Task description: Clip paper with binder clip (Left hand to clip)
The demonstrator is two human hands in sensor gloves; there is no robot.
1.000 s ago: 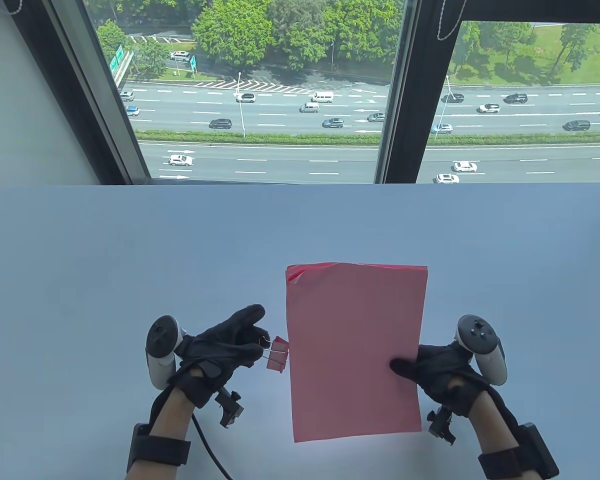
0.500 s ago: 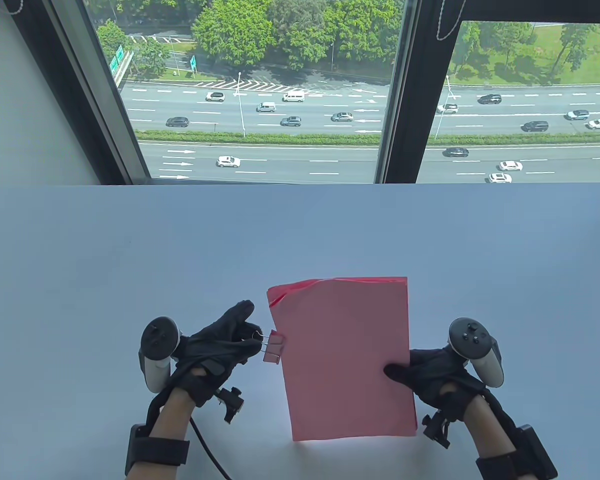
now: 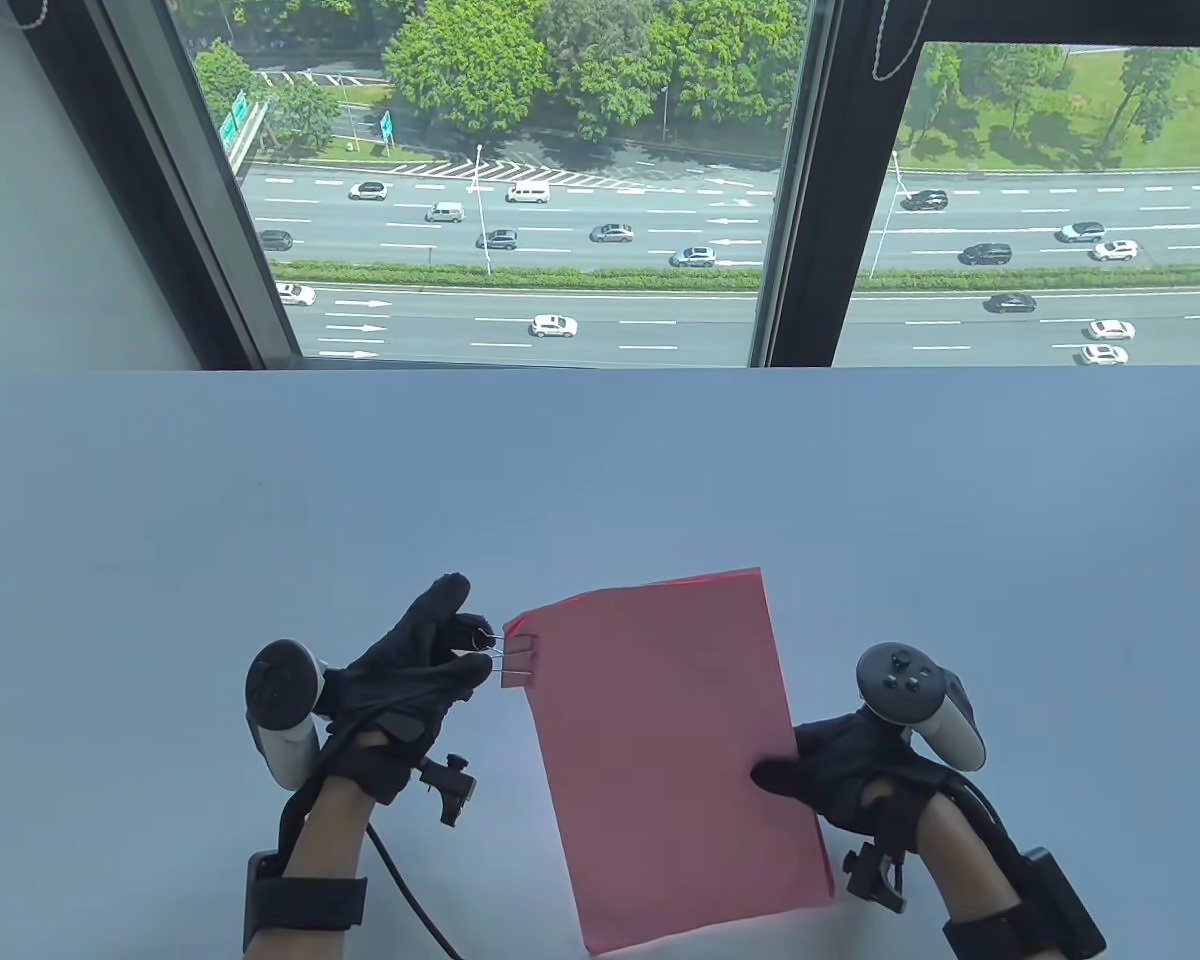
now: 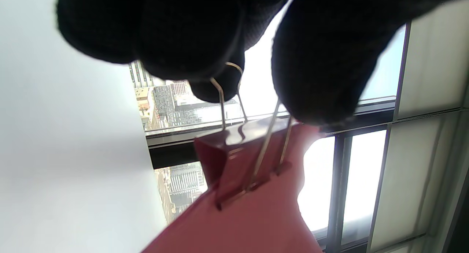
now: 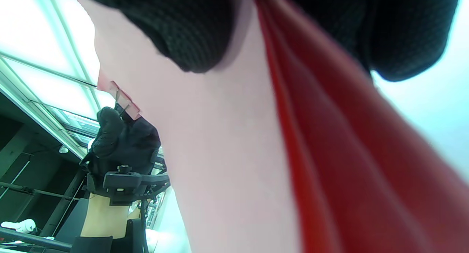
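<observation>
Since a second ago the pink paper stack [image 3: 670,750] has tilted and shifted left, its far-left corner now inside the pink binder clip [image 3: 520,660]. The left hand [image 3: 410,680] pinches the clip's wire handles; whether the clip has bitten seems unclear. The right hand [image 3: 845,775] grips the stack's right edge above the table [image 3: 160,520].

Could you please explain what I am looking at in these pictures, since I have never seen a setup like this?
No machine here: two human hands in black sensor gloves, each with a tracker strapped to its back. One camera looks down at the pale table by a window; two more sit on the wrists, so their pictures look tilted. The right hand holds a stack of pink paper by its right edge, thumb on top. The left hand pinches the wire handles of a pink binder clip, whose mouth sits over the paper's far left corner. The left wrist view shows this up close.
</observation>
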